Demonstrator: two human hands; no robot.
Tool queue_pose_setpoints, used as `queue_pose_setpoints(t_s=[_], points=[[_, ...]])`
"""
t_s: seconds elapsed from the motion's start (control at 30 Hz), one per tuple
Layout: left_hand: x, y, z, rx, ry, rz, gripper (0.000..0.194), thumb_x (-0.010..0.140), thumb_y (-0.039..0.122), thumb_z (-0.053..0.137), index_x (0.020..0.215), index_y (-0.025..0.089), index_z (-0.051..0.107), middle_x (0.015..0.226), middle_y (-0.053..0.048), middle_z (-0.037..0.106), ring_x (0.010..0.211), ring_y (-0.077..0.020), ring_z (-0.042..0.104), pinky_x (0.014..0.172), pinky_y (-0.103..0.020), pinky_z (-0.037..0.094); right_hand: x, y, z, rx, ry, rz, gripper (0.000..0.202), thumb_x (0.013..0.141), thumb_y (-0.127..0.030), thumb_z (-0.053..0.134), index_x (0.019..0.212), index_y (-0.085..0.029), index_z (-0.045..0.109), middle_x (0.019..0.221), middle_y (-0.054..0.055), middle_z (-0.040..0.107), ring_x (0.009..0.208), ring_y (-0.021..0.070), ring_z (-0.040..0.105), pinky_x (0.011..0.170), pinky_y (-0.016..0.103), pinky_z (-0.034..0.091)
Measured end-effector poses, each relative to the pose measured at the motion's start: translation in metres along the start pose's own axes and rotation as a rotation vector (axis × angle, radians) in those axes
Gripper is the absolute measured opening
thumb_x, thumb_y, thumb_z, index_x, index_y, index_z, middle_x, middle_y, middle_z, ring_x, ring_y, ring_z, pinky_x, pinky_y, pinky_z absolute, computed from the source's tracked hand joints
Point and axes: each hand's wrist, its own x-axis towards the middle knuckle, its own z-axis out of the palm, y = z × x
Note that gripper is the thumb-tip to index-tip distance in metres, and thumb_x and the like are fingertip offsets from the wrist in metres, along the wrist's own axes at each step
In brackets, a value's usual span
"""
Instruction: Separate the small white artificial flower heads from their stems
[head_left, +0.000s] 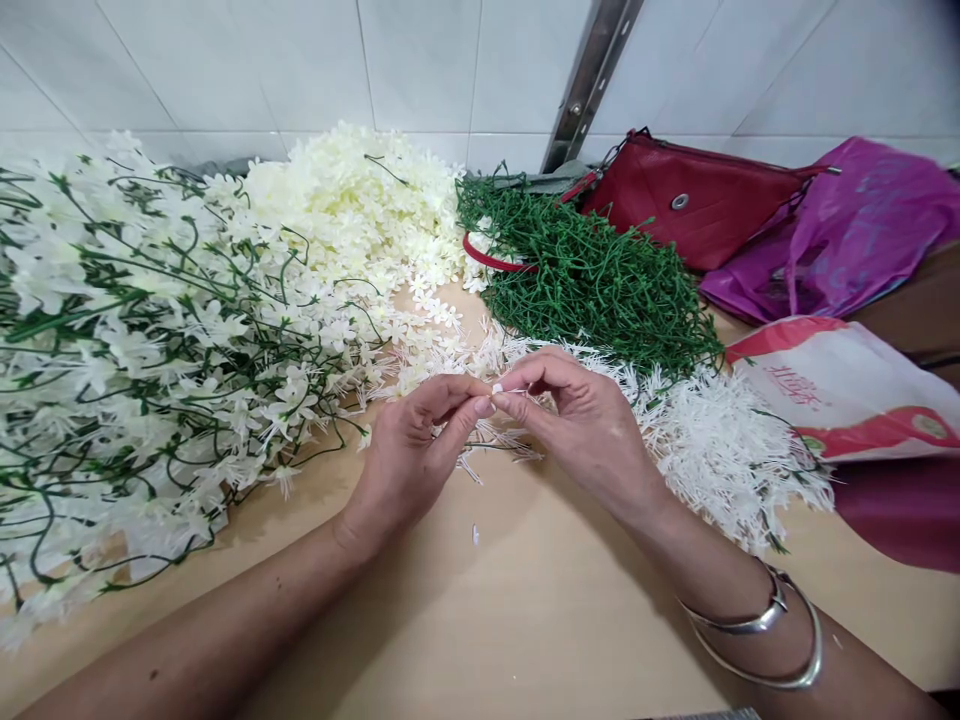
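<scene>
My left hand and my right hand meet above the middle of the table, both closed in a pinch. Between their fingertips is a small white flower stamen, mostly hidden by the fingers. Just beyond and below the hands lie loose white stamens, with a larger heap of stamens beside my right wrist. Behind the hands is a pile of green plastic stems. Cream-white petal pieces are heaped farther back.
Artificial white flowers on green stems fill the left side of the table. A tiny white scrap lies near the front. At the back right are a red handbag, a purple plastic bag and a white-and-red packet. A tiled wall stands behind.
</scene>
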Motion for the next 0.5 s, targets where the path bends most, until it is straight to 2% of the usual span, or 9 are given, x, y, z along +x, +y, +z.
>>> queue_pose_setpoints(t_s=[0.1,0.2,0.27,0.33,0.4,0.5], points=[[0.002,0.006,-0.002,-0.141,-0.033,-0.047,0.019,0.096,0.035,0.064,0.104,0.019,0.070,0.100,-0.006,0.078,0.095,-0.0204,0.074,0.085,-0.029,0.057,0.003,0.007,0.000,0.045,0.057,-0.043,0.007,0.082,-0.023,0.074,0.078,-0.023,0.069,0.096,0.003,0.069,0.093,0.0187,0.064,0.084,0.035,0.049],[0.006,0.014,-0.009,-0.123,0.073,0.007,0.020,0.097,0.033,0.061,0.110,0.020,0.066,0.114,-0.008,0.076,0.097,-0.0198,0.075,0.084,-0.028,0.057,0.007,0.014,-0.003,0.094,0.096,0.054,0.011,0.084,-0.027,0.072,0.077,-0.023,0.064,0.079,0.000,0.068,0.073,0.0157,0.062,0.068,0.031,0.047],[0.009,0.017,-0.016,0.047,0.137,0.080,0.016,0.096,0.030,0.062,0.109,0.021,0.067,0.111,-0.007,0.075,0.091,-0.0182,0.074,0.081,-0.027,0.056,0.010,0.018,-0.006,0.089,0.102,0.101,0.013,0.084,-0.028,0.072,0.077,-0.023,0.062,0.068,-0.003,0.063,0.063,0.0141,0.057,0.060,0.029,0.043],[0.011,0.017,-0.023,0.294,0.141,0.181,0.011,0.095,0.025,0.063,0.103,0.021,0.070,0.100,-0.005,0.076,0.085,-0.0173,0.072,0.078,-0.027,0.054,0.011,0.019,-0.009,0.094,0.107,0.108,0.013,0.083,-0.027,0.072,0.077,-0.023,0.061,0.068,-0.003,0.064,0.062,0.0141,0.056,0.059,0.029,0.042],[0.013,0.013,-0.028,0.499,0.081,0.303,0.011,0.094,0.020,0.062,0.096,0.021,0.072,0.096,-0.005,0.075,0.086,-0.0181,0.070,0.080,-0.028,0.053,0.012,0.016,-0.012,0.101,0.136,0.088,0.013,0.082,-0.026,0.073,0.077,-0.023,0.061,0.069,-0.002,0.064,0.063,0.0141,0.057,0.059,0.029,0.043],[0.011,0.004,-0.027,0.645,-0.062,0.433,0.012,0.095,0.019,0.060,0.096,0.020,0.072,0.100,-0.007,0.075,0.092,-0.0195,0.070,0.083,-0.030,0.053,0.011,0.008,-0.016,0.083,0.187,0.052,0.013,0.084,-0.025,0.073,0.078,-0.024,0.061,0.071,-0.001,0.064,0.065,0.0146,0.058,0.061,0.029,0.044]])
